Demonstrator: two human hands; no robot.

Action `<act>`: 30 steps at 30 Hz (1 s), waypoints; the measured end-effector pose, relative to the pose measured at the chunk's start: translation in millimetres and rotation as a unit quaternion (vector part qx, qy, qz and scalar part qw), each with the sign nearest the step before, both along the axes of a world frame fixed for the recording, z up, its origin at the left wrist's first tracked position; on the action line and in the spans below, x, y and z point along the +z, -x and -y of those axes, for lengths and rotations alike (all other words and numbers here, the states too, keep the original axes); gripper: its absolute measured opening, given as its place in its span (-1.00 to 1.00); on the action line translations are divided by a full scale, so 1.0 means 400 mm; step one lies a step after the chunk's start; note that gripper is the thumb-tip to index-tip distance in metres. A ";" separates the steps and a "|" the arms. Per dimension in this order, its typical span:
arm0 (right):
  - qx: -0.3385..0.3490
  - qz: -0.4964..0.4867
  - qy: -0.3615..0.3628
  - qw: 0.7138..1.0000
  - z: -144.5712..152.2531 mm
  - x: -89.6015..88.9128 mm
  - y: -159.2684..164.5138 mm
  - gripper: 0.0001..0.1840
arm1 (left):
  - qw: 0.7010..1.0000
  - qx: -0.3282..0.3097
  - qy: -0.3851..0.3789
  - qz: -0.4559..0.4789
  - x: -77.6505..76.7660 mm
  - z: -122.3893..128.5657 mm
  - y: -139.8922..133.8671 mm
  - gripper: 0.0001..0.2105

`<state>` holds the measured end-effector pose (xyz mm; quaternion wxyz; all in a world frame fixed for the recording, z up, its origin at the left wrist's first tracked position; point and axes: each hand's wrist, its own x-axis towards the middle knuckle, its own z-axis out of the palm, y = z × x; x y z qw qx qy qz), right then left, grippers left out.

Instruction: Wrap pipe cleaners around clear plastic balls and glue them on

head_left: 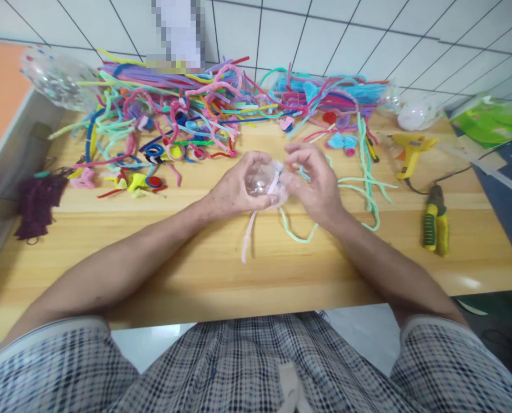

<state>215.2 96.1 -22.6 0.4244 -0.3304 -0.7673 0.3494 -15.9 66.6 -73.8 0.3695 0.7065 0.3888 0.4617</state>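
My left hand (234, 186) is wrapped round a clear plastic ball (258, 182) above the middle of the table. A pale pink strip (274, 182), which looks like pipe cleaner, runs across the ball's right side. Curled fingers of my right hand (314, 180) meet the ball at that side; what they pinch is hidden, and they are slightly blurred. Below the ball, a pink pipe cleaner (248, 238) hangs or lies on the wood. A mint green pipe cleaner (297, 236) curves beneath my right hand.
Heaps of coloured pipe cleaners (152, 86) line the back by the tiled wall. More mint green pipe cleaners (368, 189) lie right of my hands. Farther right are yellow-green pliers (435, 221) and a yellow glue gun (411, 152) with its cord. A purple tassel bundle (41, 201) lies left.
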 end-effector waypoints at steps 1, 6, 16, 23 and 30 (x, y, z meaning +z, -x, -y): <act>0.000 0.031 -0.080 0.996 0.011 0.007 -0.003 -0.74 | 1.000 0.009 -0.004 0.009 -0.004 -0.002 -0.002 -0.21; 0.173 0.298 -0.253 0.904 0.101 0.064 -0.009 -0.81 | 0.998 0.028 -0.045 0.030 -0.017 -0.012 -0.010 -0.18; 0.244 0.470 -0.301 0.793 0.167 0.015 0.029 -0.74 | 0.996 0.073 -0.020 0.048 -0.020 -0.035 -0.010 -0.23; 0.247 0.441 -0.339 0.794 0.163 -0.037 0.048 -0.73 | 0.993 0.102 -0.008 0.055 -0.039 -0.053 -0.004 -0.27; 0.241 0.265 -0.354 0.864 0.159 -0.056 0.049 -0.69 | 0.979 0.116 0.088 0.145 -0.039 -0.061 -0.013 -0.36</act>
